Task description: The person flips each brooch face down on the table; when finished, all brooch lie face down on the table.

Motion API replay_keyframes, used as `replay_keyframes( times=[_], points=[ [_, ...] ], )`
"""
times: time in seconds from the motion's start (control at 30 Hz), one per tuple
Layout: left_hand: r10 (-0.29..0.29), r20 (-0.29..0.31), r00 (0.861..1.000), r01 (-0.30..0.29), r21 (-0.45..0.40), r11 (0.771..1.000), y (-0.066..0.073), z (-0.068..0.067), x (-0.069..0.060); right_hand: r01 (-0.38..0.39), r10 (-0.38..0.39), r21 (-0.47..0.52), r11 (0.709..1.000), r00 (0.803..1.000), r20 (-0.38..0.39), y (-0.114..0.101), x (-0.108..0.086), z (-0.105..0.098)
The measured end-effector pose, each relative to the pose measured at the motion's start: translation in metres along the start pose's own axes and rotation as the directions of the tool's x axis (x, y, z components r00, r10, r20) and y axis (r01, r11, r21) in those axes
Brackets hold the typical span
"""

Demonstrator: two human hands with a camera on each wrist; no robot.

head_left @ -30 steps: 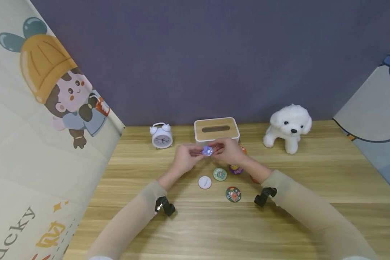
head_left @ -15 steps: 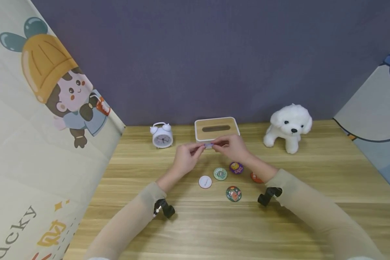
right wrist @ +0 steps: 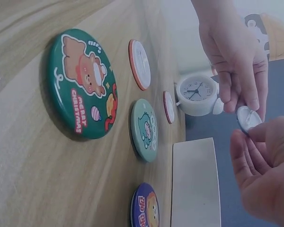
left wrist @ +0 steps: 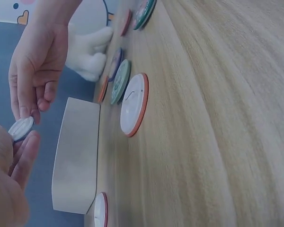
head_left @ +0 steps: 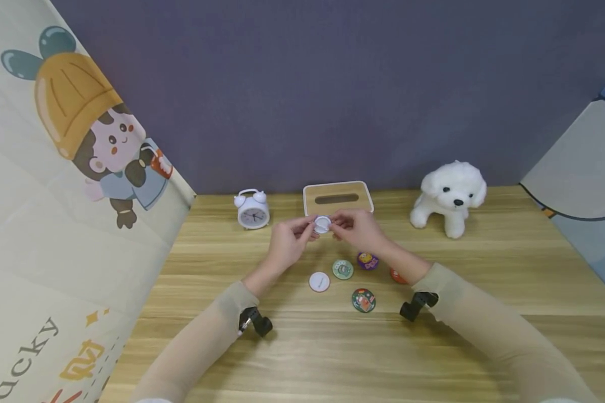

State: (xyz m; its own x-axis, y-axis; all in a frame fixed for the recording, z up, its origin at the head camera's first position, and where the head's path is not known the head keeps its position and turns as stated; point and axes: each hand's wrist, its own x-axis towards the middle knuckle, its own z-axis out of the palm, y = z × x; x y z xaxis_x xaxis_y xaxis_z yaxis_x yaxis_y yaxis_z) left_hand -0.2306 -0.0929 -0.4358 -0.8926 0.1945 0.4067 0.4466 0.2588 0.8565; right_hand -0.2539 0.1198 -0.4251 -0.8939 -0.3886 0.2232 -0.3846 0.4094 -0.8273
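A small round pin badge [head_left: 322, 224] is held up in front of the tissue box, its white back with the pin facing me. My left hand [head_left: 289, 243] pinches its left edge between thumb and fingers, while my right hand [head_left: 359, 230] pinches the right edge. The right wrist view shows the badge [right wrist: 249, 118] between both sets of fingertips, above the table. Below the hands lie more badges: a white-backed one [head_left: 320, 281], a light green one [head_left: 343, 269], a purple one [head_left: 367, 260] and a dark green Christmas one [head_left: 363, 300]. My right wrist partly hides a red badge [head_left: 398, 276].
Behind the hands stands a white tissue box [head_left: 338, 193] with a wooden lid. A white alarm clock [head_left: 252, 210] is at the back left, a white plush dog [head_left: 448, 198] at the back right. Another white-backed badge [left wrist: 101, 210] shows in the left wrist view.
The held badge has been turned over: its purple front showed first, then its edge, now its white back. Both hands kept hold, and the right hand shifted slightly away from me.
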Motion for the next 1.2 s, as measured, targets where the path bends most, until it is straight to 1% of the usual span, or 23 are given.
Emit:
replay_keyframes(
  times=[0.07, 0.2, 0.27, 0.37, 0.47, 0.57, 0.67, 0.8, 0.87, 0.97, 1.1, 1.2],
  points=[
    [-0.003, 0.014, 1.000, 0.003, 0.001, 1.000, 0.000, 0.000, 0.000, 0.001, -0.001, 0.027, 1.000, 1.000, 0.005, 0.001, 0.000, 0.001],
    [-0.009, 0.050, 0.999, 0.006, 0.053, 0.999, -0.002, -0.001, -0.001, 0.024, -0.025, 0.073, 0.997, 1.000, 0.016, 0.003, -0.001, 0.002],
    [-0.014, 0.071, 0.997, 0.008, 0.078, 0.997, -0.003, -0.002, -0.001, 0.029, -0.030, 0.072, 0.997, 0.999, 0.015, 0.003, -0.002, 0.002],
    [-0.027, 0.104, 0.994, 0.018, 0.089, 0.996, -0.005, -0.003, -0.001, 0.033, -0.034, 0.063, 0.997, 0.999, 0.016, 0.003, -0.003, 0.002],
    [-0.039, 0.131, 0.991, 0.027, 0.095, 0.995, -0.005, -0.004, -0.001, 0.035, -0.037, 0.039, 0.999, 0.999, 0.031, 0.004, -0.004, 0.002],
    [-0.048, 0.145, 0.988, 0.032, 0.117, 0.993, -0.006, -0.004, -0.001, 0.039, -0.040, 0.017, 0.999, 0.998, 0.058, 0.007, -0.003, 0.002],
    [-0.045, 0.160, 0.986, 0.019, 0.161, 0.987, -0.008, -0.003, -0.001, 0.051, -0.049, -0.026, 0.998, 0.996, 0.077, 0.009, -0.004, 0.002],
    [-0.066, 0.186, 0.980, 0.025, 0.215, 0.976, -0.012, -0.001, -0.003, 0.061, -0.051, -0.100, 0.993, 0.994, 0.097, 0.013, -0.005, 0.005],
    [-0.083, 0.194, 0.978, 0.036, 0.233, 0.972, -0.014, 0.000, -0.004, 0.065, -0.053, -0.115, 0.991, 0.993, 0.108, 0.015, -0.006, 0.006],
    [-0.093, 0.197, 0.976, 0.042, 0.249, 0.968, -0.016, 0.002, -0.005, 0.078, -0.066, -0.110, 0.991, 0.991, 0.115, 0.017, -0.006, 0.009],
    [-0.087, 0.207, 0.974, 0.028, 0.269, 0.963, -0.020, 0.003, -0.005, 0.082, -0.067, -0.120, 0.989, 0.991, 0.119, 0.021, -0.005, 0.013],
    [-0.077, 0.226, 0.971, 0.007, 0.296, 0.955, -0.023, 0.004, -0.004, 0.083, -0.064, -0.172, 0.982, 0.991, 0.114, 0.025, -0.004, 0.016]
  ],
)
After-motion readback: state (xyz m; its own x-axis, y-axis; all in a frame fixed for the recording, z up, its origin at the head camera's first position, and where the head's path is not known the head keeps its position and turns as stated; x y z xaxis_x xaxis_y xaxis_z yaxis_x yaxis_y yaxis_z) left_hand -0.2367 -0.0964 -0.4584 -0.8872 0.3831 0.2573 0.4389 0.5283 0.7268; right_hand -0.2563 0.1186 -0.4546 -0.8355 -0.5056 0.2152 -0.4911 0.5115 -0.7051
